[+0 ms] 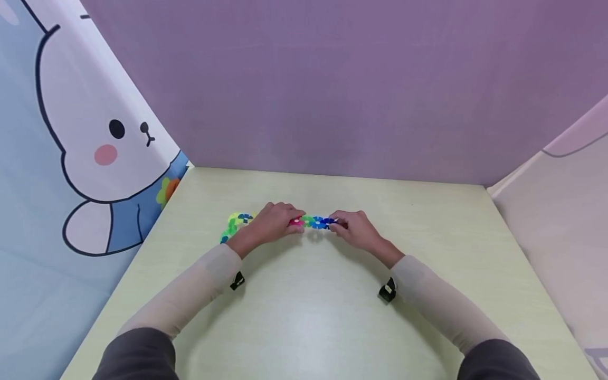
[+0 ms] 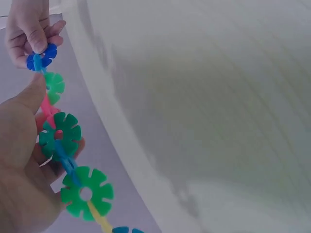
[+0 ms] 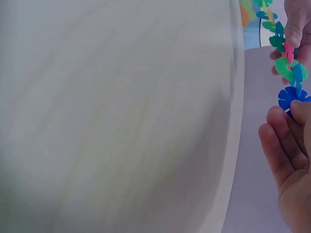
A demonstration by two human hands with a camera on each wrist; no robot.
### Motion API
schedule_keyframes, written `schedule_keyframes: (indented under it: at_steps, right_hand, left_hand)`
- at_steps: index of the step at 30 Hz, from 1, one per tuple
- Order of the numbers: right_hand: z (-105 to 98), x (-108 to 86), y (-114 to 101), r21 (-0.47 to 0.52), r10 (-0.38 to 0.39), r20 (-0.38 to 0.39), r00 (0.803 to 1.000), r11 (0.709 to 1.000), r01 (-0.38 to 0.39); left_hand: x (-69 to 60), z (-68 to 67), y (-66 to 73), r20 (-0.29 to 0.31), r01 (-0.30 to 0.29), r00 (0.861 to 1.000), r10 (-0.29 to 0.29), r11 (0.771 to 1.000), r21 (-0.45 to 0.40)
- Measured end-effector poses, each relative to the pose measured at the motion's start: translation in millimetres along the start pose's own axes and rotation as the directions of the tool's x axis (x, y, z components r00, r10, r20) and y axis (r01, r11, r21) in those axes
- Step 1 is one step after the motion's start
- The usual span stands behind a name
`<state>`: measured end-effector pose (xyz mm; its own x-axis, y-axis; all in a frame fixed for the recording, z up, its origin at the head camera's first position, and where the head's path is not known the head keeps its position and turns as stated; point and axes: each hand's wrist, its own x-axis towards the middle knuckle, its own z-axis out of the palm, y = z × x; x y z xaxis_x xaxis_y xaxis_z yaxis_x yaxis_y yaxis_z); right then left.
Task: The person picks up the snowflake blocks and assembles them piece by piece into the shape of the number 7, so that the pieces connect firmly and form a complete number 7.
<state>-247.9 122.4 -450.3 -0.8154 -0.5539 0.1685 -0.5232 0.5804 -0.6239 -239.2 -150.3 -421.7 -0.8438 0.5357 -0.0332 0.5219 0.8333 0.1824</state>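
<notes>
A chain of notched plastic snowflake discs (image 1: pixel 309 221) runs between both hands, each disc slotted crosswise into its neighbour. My left hand (image 1: pixel 274 222) pinches the chain at a pink disc (image 1: pixel 296 221); in the left wrist view, green discs (image 2: pixel 99 196) and a yellow one (image 2: pixel 98 216) trail past that palm. At the chain's right end, my right hand (image 1: pixel 358 230) pinches a dark blue disc (image 3: pixel 288 96) between thumb and fingers. A light blue disc (image 1: pixel 317 222) and a light green disc (image 2: pixel 55 87) lie between the hands. Fingers partly cover the pink and dark blue discs.
Beyond the left wrist, the rest of the chain (image 1: pixel 230 228) bends toward the person, partly hidden behind the forearm. The pale table (image 1: pixel 313 295) meets a purple cloth wall (image 1: pixel 332 105) at the back. A rabbit-printed cloth (image 1: pixel 95 174) hangs at left.
</notes>
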Motion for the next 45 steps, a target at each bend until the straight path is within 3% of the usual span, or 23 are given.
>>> schedule_keyframes:
  at_steps: [6,12,15,19,22,25,30,36,45]
  right_hand:
    - [-2,-6.4,7,0.002,-0.017,-0.045,0.999,1.0,0.017]
    - [-6,-12.2,12,0.002,-0.005,-0.073,0.997,1.0,0.005]
    - [-8,-15.8,13,0.005,0.009,-0.084,0.996,1.0,-0.009]
    - [-10,-20.9,15,0.021,0.036,-0.097,0.995,0.999,-0.034]
    - [-11,-24.9,17,0.028,0.053,-0.108,0.993,0.998,-0.05]
    - [-12,-28.5,19,0.032,0.07,-0.119,0.99,0.997,-0.067]
    - [-13,-32.6,22,0.034,0.065,-0.151,0.986,0.998,-0.061]
    - [-14,-34.0,24,0.037,0.034,-0.185,0.982,0.999,-0.028]
    - [-15,-35.6,25,0.017,0.023,-0.197,0.98,1.0,-0.02]
  left_hand:
    - [-4.7,-10.4,-5.1,-0.083,0.055,0.995,-0.056,0.998,-0.015]
    - [-12.3,-22.0,-21.7,-0.19,0.124,0.974,-0.123,0.992,-0.007]
    - [-17.4,-27.0,-31.3,-0.201,0.18,0.963,-0.18,0.984,-0.022]
    - [-26.1,-34.6,-42.9,-0.123,0.279,0.95,-0.286,0.958,-0.073]
    - [-31.3,-38.5,-50.7,-0.021,0.358,0.932,-0.362,0.928,-0.105]
    - [-33.7,-39.6,-57.0,0.066,0.408,0.913,-0.403,0.905,-0.12]
    - [-33.2,-38.4,-61.7,0.154,0.431,0.899,-0.409,0.889,-0.154]
    - [-31.1,-37.6,-61.7,0.213,0.471,0.877,-0.43,0.858,-0.205]
    - [-32.7,-36.8,-66.4,0.276,0.477,0.869,-0.411,0.843,-0.247]
